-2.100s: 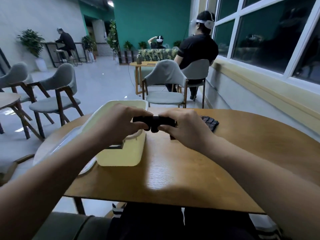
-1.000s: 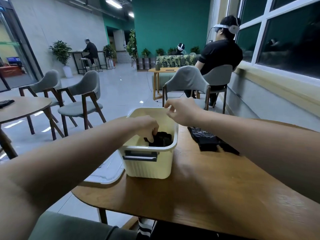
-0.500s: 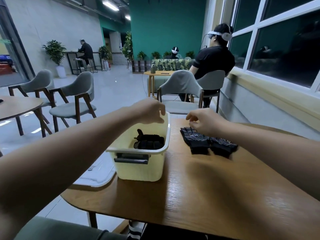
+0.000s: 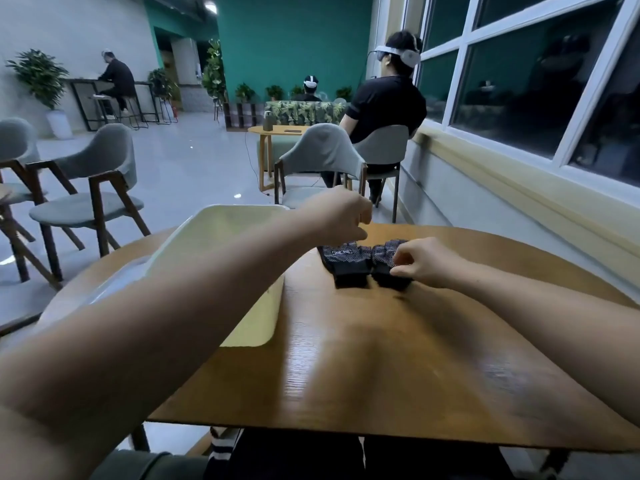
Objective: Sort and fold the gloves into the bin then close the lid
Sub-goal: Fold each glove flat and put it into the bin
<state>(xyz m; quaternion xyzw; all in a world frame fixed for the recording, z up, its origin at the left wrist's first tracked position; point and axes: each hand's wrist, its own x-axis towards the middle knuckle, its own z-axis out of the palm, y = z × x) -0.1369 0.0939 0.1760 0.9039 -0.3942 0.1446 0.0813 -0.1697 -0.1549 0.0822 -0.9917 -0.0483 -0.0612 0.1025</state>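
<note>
Two black patterned gloves lie side by side on the wooden table: the left glove and the right glove. My right hand pinches the near right edge of the right glove. My left hand hovers just above the far edge of the left glove, its fingers curled with nothing visibly in them. The pale yellow bin stands open to the left of the gloves. My left forearm crosses over it and hides its inside.
The bin's translucent lid lies left of the bin at the table's edge. A grey chair stands beyond the table's far side, with a seated person behind it. A window wall runs along the right.
My left hand put a folded black glove into the bin, then came out and crossed right over the gloves. My right hand dropped onto the right glove. The view tilted down.
</note>
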